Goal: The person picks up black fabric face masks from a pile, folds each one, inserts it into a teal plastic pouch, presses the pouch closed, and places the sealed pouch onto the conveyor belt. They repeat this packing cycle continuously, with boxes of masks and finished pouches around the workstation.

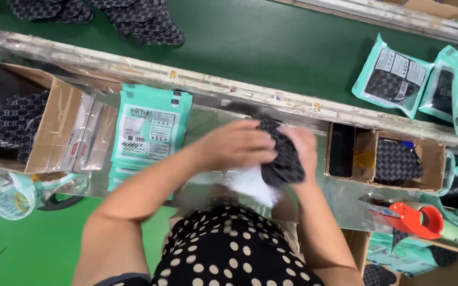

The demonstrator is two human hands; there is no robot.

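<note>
My left hand [234, 145] and my right hand [302, 151] meet over the shiny work surface, both gripping a black patterned fabric piece [282, 153]. The hands are blurred by motion. Below them lies something white and soft [250, 185], partly hidden. A stack of teal flat pouches [152, 127] lies just left of my left forearm.
An open cardboard box [54, 132] with black patterned pieces stands at the left. Another box [404, 159] holds more at the right. A red tape dispenser [417, 220] sits lower right. Filled teal pouches [393, 74] and dark pieces [139, 21] lie on the green belt [266, 47].
</note>
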